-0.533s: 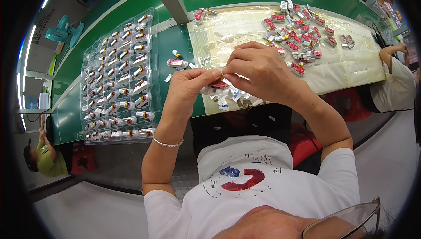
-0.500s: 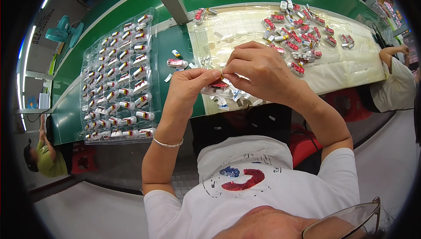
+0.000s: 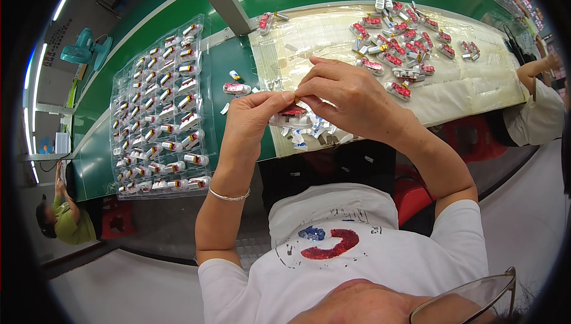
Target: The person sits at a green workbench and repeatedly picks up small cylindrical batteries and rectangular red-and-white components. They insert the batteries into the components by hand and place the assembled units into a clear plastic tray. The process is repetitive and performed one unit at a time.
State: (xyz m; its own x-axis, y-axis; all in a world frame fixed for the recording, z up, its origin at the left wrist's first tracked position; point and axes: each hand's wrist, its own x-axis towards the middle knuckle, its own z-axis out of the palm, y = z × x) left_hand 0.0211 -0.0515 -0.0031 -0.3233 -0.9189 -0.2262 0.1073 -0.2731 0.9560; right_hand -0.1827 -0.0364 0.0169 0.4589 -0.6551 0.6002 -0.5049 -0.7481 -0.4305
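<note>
My left hand (image 3: 253, 119) and my right hand (image 3: 348, 92) meet fingertip to fingertip over the near edge of the table. Thumb and forefinger of each are pinched together; whatever small thing is between them is hidden. Just under the fingertips shows a red-and-white plastic part (image 3: 290, 119), partly covered by my hands; I cannot tell whether they hold it. Small white and blue scraps (image 3: 318, 131) lie scattered below my right hand. To the left of my left hand sit another red-and-white part (image 3: 237, 88) and a small battery-like cylinder (image 3: 235, 75).
A clear plastic tray (image 3: 205, 95) on the left holds rows of white parts with small banded cylinders. More red-and-white parts (image 3: 410, 44) are heaped on the cream-covered work surface (image 3: 470, 92) at right. A metal post (image 3: 220, 0) stands behind. Other people sit at both sides.
The surroundings have shifted slightly in view. My hands stay pinched together in nearly the same place; the yellow bit that showed at their fingertips is no longer clearly seen.
</note>
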